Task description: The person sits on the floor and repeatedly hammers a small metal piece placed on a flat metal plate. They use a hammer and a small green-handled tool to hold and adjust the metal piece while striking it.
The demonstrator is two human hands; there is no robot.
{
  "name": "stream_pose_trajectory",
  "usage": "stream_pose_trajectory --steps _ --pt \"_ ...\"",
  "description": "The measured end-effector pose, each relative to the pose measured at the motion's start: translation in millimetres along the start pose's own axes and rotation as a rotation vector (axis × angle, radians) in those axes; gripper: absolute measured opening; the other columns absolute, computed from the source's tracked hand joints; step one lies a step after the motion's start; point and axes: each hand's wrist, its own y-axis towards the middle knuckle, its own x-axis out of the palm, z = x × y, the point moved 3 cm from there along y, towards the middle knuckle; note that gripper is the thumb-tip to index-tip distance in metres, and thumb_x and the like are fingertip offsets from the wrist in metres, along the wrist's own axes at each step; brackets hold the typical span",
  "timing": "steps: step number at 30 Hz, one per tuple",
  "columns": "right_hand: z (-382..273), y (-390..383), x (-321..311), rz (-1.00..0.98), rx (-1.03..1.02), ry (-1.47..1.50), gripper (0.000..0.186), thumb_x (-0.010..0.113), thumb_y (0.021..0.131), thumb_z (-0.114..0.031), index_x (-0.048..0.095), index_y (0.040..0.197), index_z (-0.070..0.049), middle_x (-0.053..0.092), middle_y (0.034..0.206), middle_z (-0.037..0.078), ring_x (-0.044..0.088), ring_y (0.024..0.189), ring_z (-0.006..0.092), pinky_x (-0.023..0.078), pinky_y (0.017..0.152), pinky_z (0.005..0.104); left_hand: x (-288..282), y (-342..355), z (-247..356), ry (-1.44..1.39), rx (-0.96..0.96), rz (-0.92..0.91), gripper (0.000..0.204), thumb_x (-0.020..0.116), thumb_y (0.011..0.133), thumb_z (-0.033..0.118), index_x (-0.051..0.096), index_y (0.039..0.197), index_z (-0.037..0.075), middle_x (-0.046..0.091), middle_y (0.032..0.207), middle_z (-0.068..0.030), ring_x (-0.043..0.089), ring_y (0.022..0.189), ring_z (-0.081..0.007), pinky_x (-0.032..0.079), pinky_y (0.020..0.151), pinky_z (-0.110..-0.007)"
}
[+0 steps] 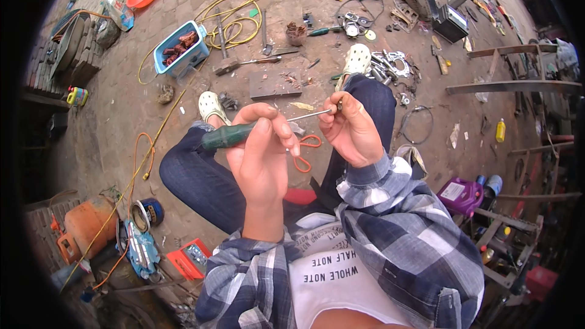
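while left hand (259, 152) grips screwdriver (244, 132), right hand (350, 131) pinches its tip.

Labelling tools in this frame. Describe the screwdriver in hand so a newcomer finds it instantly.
Start at the seated person's knees in dark jeans, mid-picture. Just above them the left hand grips a screwdriver by its dark green handle, its thin silver shaft running right to the fingertips of the right hand. Unlike the tools scattered on the brick ground, it is held in the air, and orange-handled scissors lie below it.
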Motion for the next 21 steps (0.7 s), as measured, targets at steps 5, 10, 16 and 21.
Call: stream_pose_trajectory --steps 5,10,16,21 --pt "0.6 1.9 2.6 -0.142 0.038 0.133 0.021 0.053 0.094 -0.028 0.060 0.102 -0.009 0.042 0.092 0.002 0.047 0.091 0.0165 0.044 0.077 0.0283 7.6 -7.5 7.3 0.546 0.030 0.028 0.012 0.057 0.088 0.006 0.062 0.094 -0.003 0.056 0.072 -0.0018 0.051 0.059 -0.0056 0.040 0.052 -0.019" --pt "8.6 -1.5 22.0 -0.123 -0.029 0.096 0.023 0.055 0.094 -0.025 0.059 0.104 -0.004 0.052 0.094 0.003 0.051 0.089 0.0153 0.044 0.083 0.0299 11.4 -10.4 -8.1 0.824 0.018 -0.075 0.017 0.067 0.080 0.002 0.065 0.096 -0.001 0.061 0.079 -0.0015 0.055 0.069 -0.0061 0.044 0.063 -0.020" --pt "17.9 -10.7 29.1 -0.127 -0.086 0.118 0.019 0.055 0.094 -0.019 0.062 0.104 -0.004 0.055 0.101 0.002 0.053 0.095 0.0152 0.044 0.086 0.0318 19.3 -18.3 -8.5 0.945 0.104 -0.004 0.020 0.068 0.077 -0.004 0.065 0.096 -0.003 0.057 0.072 0.0011 0.051 0.069 -0.0035 0.040 0.064 -0.017" --pt "12.9 -17.8 43.6 -0.081 -0.331 -0.202 0.016 0.060 0.090 -0.011 0.065 0.101 -0.001 0.059 0.099 0.003 0.055 0.093 0.0124 0.043 0.083 0.0274 24.8 -21.0 3.9 1.086 0.404 -0.006 0.019 0.071 0.068 -0.006 0.066 0.085 0.001 0.058 0.067 -0.0057 0.050 0.057 -0.0138 0.040 0.053 -0.025"
